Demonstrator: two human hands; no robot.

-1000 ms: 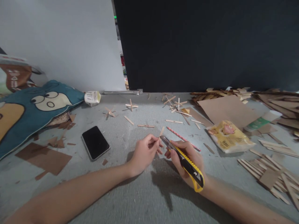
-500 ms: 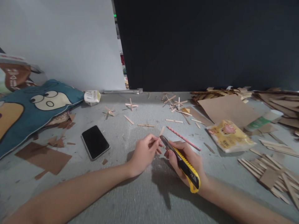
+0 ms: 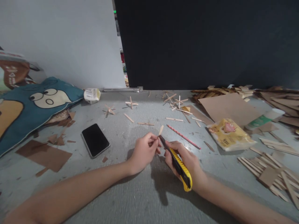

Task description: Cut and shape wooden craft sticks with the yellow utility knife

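Note:
My left hand pinches a small wooden craft stick, whose rounded end points up and away from me. In my right hand is a yellow and black utility knife, its front end against the stick close to my left fingertips. The blade itself is too small to make out. A red patterned pencil lies just beyond my right hand. Past my hands, loose craft sticks lie on the grey table, with crossed-stick pieces farther back.
Left are a phone, cardboard scraps and a blue cushion. A yellow packet, a glue stick and a pile of wooden sticks lie at the right. A dark panel stands behind.
The knife and my right hand have shifted slightly left, and the knife's handle end has swung left. My left hand stays nearly in place with the stick.

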